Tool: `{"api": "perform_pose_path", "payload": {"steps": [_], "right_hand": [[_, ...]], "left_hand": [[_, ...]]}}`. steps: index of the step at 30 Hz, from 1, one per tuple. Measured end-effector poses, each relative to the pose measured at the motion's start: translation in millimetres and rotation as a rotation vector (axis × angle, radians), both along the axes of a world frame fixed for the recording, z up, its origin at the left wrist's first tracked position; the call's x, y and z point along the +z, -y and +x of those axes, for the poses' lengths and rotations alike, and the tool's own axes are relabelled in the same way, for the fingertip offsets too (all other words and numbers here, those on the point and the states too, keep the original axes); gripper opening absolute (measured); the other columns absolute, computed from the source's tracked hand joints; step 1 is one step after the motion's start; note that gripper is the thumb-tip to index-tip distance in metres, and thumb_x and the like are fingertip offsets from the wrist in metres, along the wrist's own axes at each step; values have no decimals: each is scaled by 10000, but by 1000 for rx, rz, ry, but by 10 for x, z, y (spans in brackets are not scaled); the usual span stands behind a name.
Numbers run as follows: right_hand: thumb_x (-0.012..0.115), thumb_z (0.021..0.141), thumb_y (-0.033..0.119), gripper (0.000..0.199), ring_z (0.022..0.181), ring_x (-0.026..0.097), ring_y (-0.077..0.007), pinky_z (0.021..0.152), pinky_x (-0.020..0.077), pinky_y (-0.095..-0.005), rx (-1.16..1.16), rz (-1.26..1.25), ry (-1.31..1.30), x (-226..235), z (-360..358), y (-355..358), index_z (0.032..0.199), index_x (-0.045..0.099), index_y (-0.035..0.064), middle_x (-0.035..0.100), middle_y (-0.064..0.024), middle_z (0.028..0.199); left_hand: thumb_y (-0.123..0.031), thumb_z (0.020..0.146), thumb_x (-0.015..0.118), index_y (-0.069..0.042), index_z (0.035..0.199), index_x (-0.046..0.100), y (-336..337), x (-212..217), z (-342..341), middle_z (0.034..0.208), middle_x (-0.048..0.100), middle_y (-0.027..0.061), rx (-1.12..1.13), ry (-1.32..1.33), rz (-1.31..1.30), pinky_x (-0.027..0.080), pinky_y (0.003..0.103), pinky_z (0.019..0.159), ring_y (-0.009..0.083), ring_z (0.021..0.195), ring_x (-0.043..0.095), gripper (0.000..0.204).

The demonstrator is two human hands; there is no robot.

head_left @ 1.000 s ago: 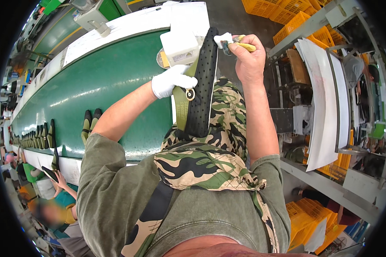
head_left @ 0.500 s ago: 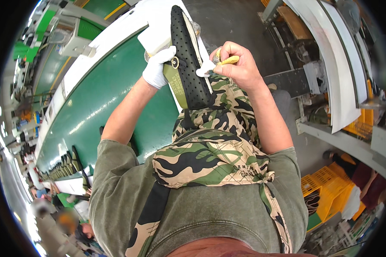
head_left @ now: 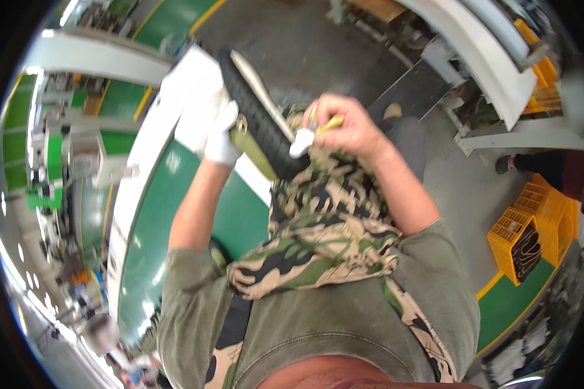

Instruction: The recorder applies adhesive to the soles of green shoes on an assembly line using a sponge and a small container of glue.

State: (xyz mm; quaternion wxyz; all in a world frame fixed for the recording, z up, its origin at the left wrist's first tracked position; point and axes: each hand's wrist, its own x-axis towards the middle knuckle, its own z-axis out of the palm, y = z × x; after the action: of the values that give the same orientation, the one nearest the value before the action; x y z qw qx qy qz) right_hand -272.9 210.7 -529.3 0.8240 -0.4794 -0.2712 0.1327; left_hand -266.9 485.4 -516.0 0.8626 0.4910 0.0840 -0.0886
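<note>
My left hand [head_left: 222, 134], in a white glove, is closed around the olive shoe last [head_left: 255, 155]. The last carries a black dotted shoe upper [head_left: 256, 97], its toe pointing up and to the left. A pale strip [head_left: 259, 87] runs along the upper's right edge. In my bare right hand [head_left: 349, 126] a small yellow-handled tool [head_left: 331, 124] is pinched between thumb and fingers. Its soft white end [head_left: 301, 142] is at the strip's lower part; blur hides whether they touch. The upper's near end lies against my camouflage apron [head_left: 331, 214].
A green-topped workbench [head_left: 162, 214] with a white edge stands on my left. Yellow crates [head_left: 514, 240] sit on the floor at right, near another person's leg [head_left: 532, 165]. A white-edged bench [head_left: 499, 78] curves along the upper right.
The view has turned and blurred. The shoe upper and last now tilt further left, and both hands appear lower. Both keep their holds.
</note>
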Motion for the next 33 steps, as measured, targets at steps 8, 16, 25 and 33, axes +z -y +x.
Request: {"api": "perform_pose_path", "payload": {"steps": [8, 16, 25, 33], "right_hand": [[728, 761, -40, 257, 906, 609, -164, 821, 488, -301, -260, 463, -225, -626, 252, 587, 871, 534, 87, 628, -71, 967], [683, 811, -32, 209, 829, 626, -168, 706, 502, -303, -448, 491, -528, -1702, 105, 940, 915, 543, 84, 626, -54, 909], [708, 809, -18, 222, 747, 623, -169, 661, 489, -295, -542, 449, -637, -2220, 102, 1093, 927, 556, 93, 632, -56, 850], [722, 807, 7, 225, 719, 598, -159, 643, 469, -292, -584, 579, -677, -2171, 203, 1172, 949, 560, 71, 611, -50, 822]], "left_hand": [[-262, 864, 701, -40, 1420, 445, 863, 1053, 421, 1282, 597, 185, -299, 286, 66, 484, 495, 1038, 362, 1141, 611, 651], [-368, 975, 615, -87, 1285, 596, 2072, 2525, 1381, 1241, 654, 64, -214, 424, 37, 482, 411, 1014, 236, 1120, 627, 418], [-338, 907, 729, -43, 1163, 626, 4353, 4587, 2164, 1080, 677, 116, -210, 734, 61, 494, 463, 979, 284, 1013, 646, 404], [-429, 882, 725, -91, 1086, 653, 5758, 4994, 1799, 1030, 711, 114, -147, 790, 292, 539, 480, 907, 303, 962, 684, 401]]}}
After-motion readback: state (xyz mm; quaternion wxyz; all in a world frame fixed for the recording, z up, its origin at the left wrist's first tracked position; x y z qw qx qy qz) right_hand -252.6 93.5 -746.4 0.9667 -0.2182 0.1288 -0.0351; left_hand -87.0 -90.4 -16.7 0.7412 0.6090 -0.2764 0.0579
